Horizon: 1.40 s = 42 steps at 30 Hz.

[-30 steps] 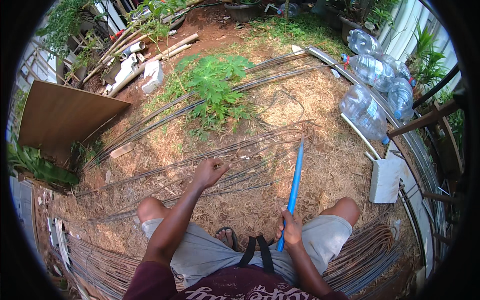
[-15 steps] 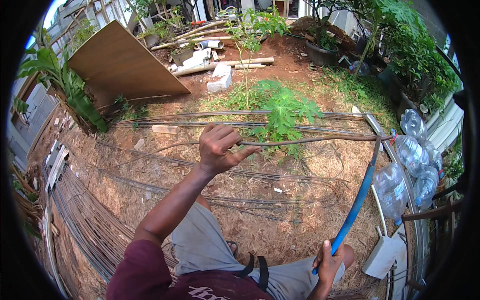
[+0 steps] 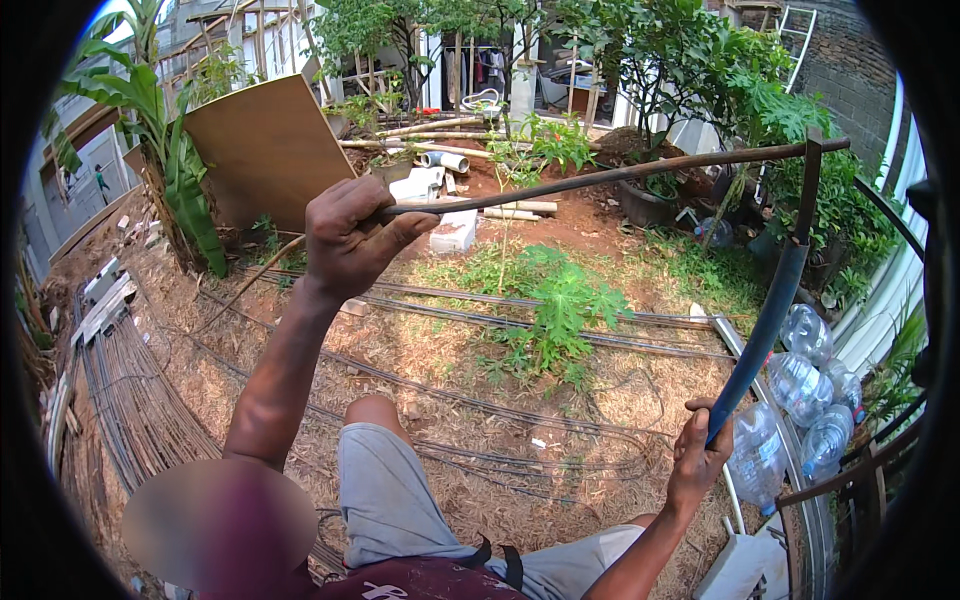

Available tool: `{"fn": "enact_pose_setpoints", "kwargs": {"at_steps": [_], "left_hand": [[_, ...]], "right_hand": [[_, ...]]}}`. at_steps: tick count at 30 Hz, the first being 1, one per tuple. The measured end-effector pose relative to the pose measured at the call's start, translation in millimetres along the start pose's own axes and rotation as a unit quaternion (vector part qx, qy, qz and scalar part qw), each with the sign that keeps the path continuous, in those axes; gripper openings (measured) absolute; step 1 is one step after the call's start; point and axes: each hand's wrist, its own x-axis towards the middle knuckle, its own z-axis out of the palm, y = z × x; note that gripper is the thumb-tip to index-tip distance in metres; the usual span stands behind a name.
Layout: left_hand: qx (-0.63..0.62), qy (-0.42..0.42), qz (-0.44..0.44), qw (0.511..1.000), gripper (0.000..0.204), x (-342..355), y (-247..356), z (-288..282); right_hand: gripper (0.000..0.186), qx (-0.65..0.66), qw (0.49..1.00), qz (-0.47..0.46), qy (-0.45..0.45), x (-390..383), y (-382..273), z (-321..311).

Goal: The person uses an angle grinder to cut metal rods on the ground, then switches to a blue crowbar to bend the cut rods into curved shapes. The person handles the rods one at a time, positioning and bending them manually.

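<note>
My left hand (image 3: 352, 235) is closed around a long brown steel rod (image 3: 600, 177), raised in front of me. The rod runs right and slightly upward, and its other part slopes down behind my wrist toward the ground at left. Its right end meets the dark metal head of a blue-handled bending bar (image 3: 765, 345) and sticks out a little past it; how the two fit together is hard to make out. Lower down, my right hand (image 3: 700, 460) grips the bottom of the blue handle, which leans up and to the right.
Long thin rods (image 3: 480, 325) lie across the dry grass, with a larger bundle (image 3: 150, 390) at left. Clear plastic bottles (image 3: 800, 390) sit by a metal rail at right. A small leafy plant (image 3: 565, 300) grows ahead. A plywood sheet (image 3: 270, 150) leans at far left.
Both hands have risen, lifting the rod and the blue-handled bar. The bar's head has come up away from the rail beside the bottles. My view has tilted upward.
</note>
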Motion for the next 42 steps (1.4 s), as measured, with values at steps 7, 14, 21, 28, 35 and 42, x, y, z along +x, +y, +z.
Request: {"fn": "enact_pose_setpoints", "kwargs": {"at_steps": [7,14,21,28,35,42], "left_hand": [[-0.057,0.05,-0.022,0.997,0.029,32.2,2.1,-48.9],[-0.086,0.095,0.009,0.992,0.024,59.0,1.4,-97.8],[-0.084,0.153,0.014,0.984,0.027,86.5,9.8,-182.3],[-0.093,0.095,-0.043,0.99,0.027,82.4,17.6,-189.1],[-0.108,0.06,-0.054,0.991,0.035,80.7,4.5,-124.8],[-0.101,-0.057,-0.119,0.986,0.029,53.6,-30.2,-24.3]], "right_hand": [[0.048,0.091,0.99,-0.092,-0.049,31.8,-50.9,17.6],[0.047,0.13,0.965,-0.188,-0.127,80.4,-92.7,35.3],[0.052,0.144,0.924,-0.306,-0.179,118.3,-129.7,58.9],[0.064,0.209,0.91,-0.28,-0.223,119.6,-122.3,102.2],[0.059,0.183,0.948,-0.17,-0.195,98.5,-56.2,85.6],[0.06,0.217,0.968,-0.027,-0.119,67.8,19.3,60.8]]}}
